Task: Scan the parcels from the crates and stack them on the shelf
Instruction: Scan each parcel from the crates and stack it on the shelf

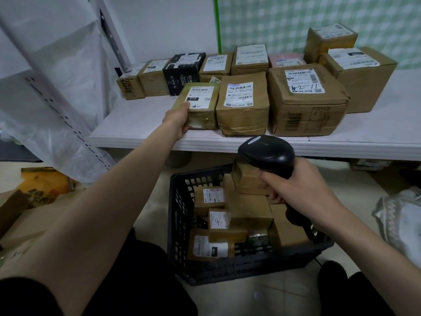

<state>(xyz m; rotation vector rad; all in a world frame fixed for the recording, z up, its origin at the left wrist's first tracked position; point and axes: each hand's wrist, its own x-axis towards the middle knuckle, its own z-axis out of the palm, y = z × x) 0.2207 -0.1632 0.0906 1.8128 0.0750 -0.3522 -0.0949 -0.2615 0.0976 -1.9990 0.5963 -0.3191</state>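
Held in the right hand, curled round it, was the scanner. One parcel was gripped by the left hand on the shelf, beside roughly a dozen stacked; several remained in the crate.

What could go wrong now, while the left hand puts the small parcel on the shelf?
1. The small parcel sits near the shelf front edge; if the left hand lets go early, it may tip off.
2. The right hand holds the scanner over the crate; its cable might snag there.
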